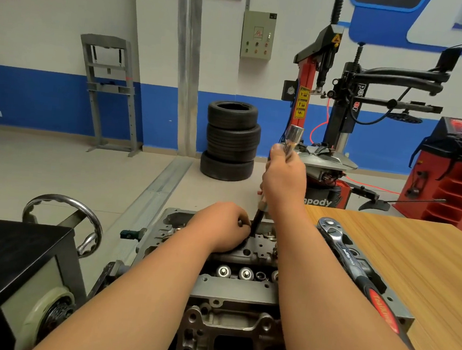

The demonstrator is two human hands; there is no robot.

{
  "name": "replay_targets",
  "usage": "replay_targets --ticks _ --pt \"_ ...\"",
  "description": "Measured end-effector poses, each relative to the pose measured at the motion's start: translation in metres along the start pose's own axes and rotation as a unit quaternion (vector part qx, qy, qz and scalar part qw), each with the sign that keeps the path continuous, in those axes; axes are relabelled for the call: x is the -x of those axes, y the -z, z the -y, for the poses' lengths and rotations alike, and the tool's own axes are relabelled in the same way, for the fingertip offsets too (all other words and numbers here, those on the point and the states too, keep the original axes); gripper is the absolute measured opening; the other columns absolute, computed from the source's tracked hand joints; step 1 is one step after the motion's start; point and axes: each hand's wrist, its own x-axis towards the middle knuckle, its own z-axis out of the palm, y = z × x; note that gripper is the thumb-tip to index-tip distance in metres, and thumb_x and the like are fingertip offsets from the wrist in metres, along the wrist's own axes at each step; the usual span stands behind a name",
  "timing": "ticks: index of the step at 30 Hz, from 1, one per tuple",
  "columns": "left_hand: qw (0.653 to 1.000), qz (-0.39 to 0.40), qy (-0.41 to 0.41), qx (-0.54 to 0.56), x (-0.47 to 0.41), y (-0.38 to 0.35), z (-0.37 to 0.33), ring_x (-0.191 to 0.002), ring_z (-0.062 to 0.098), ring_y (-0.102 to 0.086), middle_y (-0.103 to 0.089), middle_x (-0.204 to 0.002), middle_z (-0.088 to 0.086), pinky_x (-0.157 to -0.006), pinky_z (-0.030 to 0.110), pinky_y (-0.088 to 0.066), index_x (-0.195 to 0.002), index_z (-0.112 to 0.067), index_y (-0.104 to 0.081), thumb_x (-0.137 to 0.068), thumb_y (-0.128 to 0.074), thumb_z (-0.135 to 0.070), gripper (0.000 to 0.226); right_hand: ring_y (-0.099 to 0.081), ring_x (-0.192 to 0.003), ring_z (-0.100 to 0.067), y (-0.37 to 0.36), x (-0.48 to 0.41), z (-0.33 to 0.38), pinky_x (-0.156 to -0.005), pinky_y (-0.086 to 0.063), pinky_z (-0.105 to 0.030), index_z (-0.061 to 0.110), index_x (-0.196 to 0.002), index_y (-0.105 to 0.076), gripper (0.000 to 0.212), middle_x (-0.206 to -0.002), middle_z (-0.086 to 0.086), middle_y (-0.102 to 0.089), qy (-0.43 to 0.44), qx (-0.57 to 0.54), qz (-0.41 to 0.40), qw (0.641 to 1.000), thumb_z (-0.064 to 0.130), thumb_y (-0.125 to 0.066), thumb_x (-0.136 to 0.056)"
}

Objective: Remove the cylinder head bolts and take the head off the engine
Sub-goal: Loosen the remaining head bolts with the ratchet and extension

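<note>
**Holding an extension bar upright on the cylinder head**

Gripping the extension bar [259, 219] in a fist, the right hand [284, 179] keeps it nearly upright, tilted slightly to the right. Its chrome socket end sticks out above the thumb, and its dark lower end reaches down to the far part of the cylinder head [231, 289]. The fingers are wrapped tightly round the shaft. The left hand [219, 227] rests on the head's far end, its fingers curled together and pinching the bar's lower tip; whether the tip sits on a bolt cannot be told.

The cylinder head lies at the bottom centre of the view, between a black stand box [8, 253] with a chrome handwheel [64, 216] on its left and a wooden table [412, 260] on its right. A ratchet [356, 266] with a red-and-black grip lies along the head's right edge, beside the table's left edge. Stacked tyres [230, 141] and a tyre changer [341, 114] stand on the floor beyond.
</note>
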Motion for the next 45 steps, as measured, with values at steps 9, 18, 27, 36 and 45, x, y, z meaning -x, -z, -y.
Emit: replay_targets --ticks 9,18,27,36,45 --pt "1.000 0.010 0.014 -0.019 0.005 0.000 -0.005 -0.101 0.017 -0.061 -0.069 -0.109 -0.007 -0.086 0.038 -0.054 -0.101 -0.035 -0.072 -0.088 -0.051 -0.031 0.024 -0.044 -0.059 -0.007 0.003 0.006 -0.008 -0.056 -0.033 -0.025 0.024 -0.080 -0.049 0.025 -0.066 0.007 -0.048 0.041 0.053 0.014 0.998 0.035 -0.042 -0.101" --pt "1.000 0.014 0.014 -0.020 0.004 0.000 -0.005 -0.100 0.013 -0.061 -0.069 -0.110 -0.009 -0.083 0.035 -0.053 -0.100 -0.035 -0.071 -0.088 -0.053 -0.030 0.022 -0.049 -0.070 -0.019 0.008 0.004 -0.004 -0.075 -0.050 -0.048 0.025 -0.080 -0.050 0.023 -0.070 0.001 -0.050 -0.016 0.015 0.015 1.000 0.034 -0.044 -0.100" --pt "1.000 0.005 0.017 -0.020 0.003 -0.001 -0.005 -0.098 0.014 -0.061 -0.069 -0.106 -0.010 -0.085 0.037 -0.054 -0.097 -0.035 -0.071 -0.086 -0.053 -0.032 0.021 -0.053 -0.070 -0.019 0.010 0.003 0.000 -0.068 -0.048 -0.041 0.023 -0.076 -0.047 0.026 -0.072 -0.001 -0.052 0.005 0.096 0.073 0.993 0.034 -0.045 -0.100" --pt "0.995 -0.009 0.030 0.093 -0.009 0.011 -0.010 -0.094 0.015 -0.063 -0.070 -0.105 -0.002 -0.083 0.033 -0.053 -0.106 -0.023 -0.069 -0.085 -0.061 -0.029 0.023 -0.045 -0.065 -0.016 0.000 0.005 -0.005 -0.067 -0.042 -0.039 0.021 -0.073 -0.050 0.029 -0.068 -0.001 -0.050 -0.033 0.035 0.105 0.993 0.037 -0.048 -0.098" --pt "0.983 0.031 0.026 0.180 -0.018 0.000 -0.023 -0.080 0.023 -0.064 -0.071 -0.083 0.005 -0.075 0.034 -0.051 -0.086 -0.016 -0.072 -0.085 -0.067 -0.030 0.015 -0.040 -0.061 -0.021 0.002 0.000 -0.002 -0.063 -0.037 -0.039 0.018 -0.064 -0.043 0.039 -0.063 -0.006 -0.044 -0.036 0.019 0.118 0.992 0.040 -0.052 -0.095"
